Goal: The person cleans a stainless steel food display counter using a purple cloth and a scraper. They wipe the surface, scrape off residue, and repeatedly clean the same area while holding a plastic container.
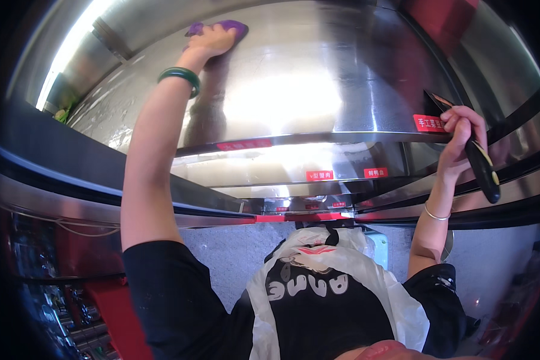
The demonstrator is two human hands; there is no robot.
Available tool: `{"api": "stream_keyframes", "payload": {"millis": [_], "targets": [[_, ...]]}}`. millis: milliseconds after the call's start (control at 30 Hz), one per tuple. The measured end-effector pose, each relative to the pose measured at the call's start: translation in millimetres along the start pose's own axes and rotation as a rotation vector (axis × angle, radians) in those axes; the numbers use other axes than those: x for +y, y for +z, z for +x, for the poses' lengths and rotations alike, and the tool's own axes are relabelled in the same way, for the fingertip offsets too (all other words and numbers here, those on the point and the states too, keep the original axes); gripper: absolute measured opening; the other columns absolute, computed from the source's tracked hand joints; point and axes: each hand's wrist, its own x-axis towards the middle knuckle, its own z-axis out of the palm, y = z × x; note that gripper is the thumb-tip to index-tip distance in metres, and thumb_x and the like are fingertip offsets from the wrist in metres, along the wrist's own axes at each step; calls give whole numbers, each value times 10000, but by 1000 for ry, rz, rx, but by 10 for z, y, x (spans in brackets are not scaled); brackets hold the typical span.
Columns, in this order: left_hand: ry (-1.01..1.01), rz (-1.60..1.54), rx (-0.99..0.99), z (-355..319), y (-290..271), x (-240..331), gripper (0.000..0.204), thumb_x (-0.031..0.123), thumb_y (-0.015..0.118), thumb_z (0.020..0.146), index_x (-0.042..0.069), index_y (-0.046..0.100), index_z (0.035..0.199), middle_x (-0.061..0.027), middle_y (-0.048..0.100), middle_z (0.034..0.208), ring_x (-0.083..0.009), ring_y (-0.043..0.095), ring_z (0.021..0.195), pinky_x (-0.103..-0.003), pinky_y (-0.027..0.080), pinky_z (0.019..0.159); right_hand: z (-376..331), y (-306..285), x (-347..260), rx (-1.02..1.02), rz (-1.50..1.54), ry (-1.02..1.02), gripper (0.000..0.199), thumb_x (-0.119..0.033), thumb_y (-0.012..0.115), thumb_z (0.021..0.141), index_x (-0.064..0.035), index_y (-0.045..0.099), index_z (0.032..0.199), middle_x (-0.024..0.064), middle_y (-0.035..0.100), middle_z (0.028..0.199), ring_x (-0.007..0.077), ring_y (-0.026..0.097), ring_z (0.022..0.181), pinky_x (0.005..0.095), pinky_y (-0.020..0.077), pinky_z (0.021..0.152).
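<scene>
My left hand [212, 41] is closed over a purple cloth [237, 27] and presses it on the far left part of a shiny metal shelf [294, 60]. A green bangle circles that wrist. At the right end of the shelf, my right hand [463, 133] grips a long tool [481, 165] by its black handle with pale yellow marks. The tool's narrow dark end points up and away, close to the shelf's right edge; I cannot make out its exact kind. Beside that hand, a red label [429, 123] is stuck on the shelf's front edge.
Lower metal shelves [270, 174] with red labels sit beneath the top one. Dark-edged cabinet sides [72, 162] stand close on both sides of my arms. A bright light strip [69, 54] runs along the upper left. Grey floor [234, 252] and a pale green object [378, 249] show below.
</scene>
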Motion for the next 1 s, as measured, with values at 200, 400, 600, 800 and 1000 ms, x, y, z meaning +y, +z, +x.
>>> {"api": "stream_keyframes", "payload": {"millis": [200,400,600,800,1000], "targets": [[787,97,-55,-691,-336,2150,651,523,306,961,57,355,1413,-193,337,1465,-338,304,1367,-480,261,1111,-82,28,193,22,-110,-285,120,-1,468,863,47,570,901,74,554,639,160,561,621,302,483,690],[1426,-269,52,-1444,-215,2774,572,440,348,985,59,370,1411,-151,341,1476,-383,314,1354,-445,233,1135,-48,-19,253,198,68,-358,143,-22,395,809,19,516,874,41,429,535,172,494,534,314,422,614],[876,-143,54,-5,-135,2201,523,547,362,956,300,410,1414,-123,133,1563,-388,240,1382,-464,225,1136,-97,-25,283,262,-6,-317,134,-29,379,785,-6,508,812,34,376,505,158,443,511,319,390,605],[666,-233,90,577,-37,2806,619,574,396,927,133,481,1353,-203,448,1391,-373,395,1304,-431,307,1098,-90,53,274,294,-81,-373,87,-56,385,809,-37,470,818,23,412,532,156,474,542,323,397,641],[937,-326,1,507,-1,3905,622,514,431,922,75,439,1362,-239,458,1346,-382,423,1275,-441,340,1071,-93,85,273,362,-39,-361,89,-47,387,789,-37,475,787,21,400,530,154,469,532,314,390,632]]}}
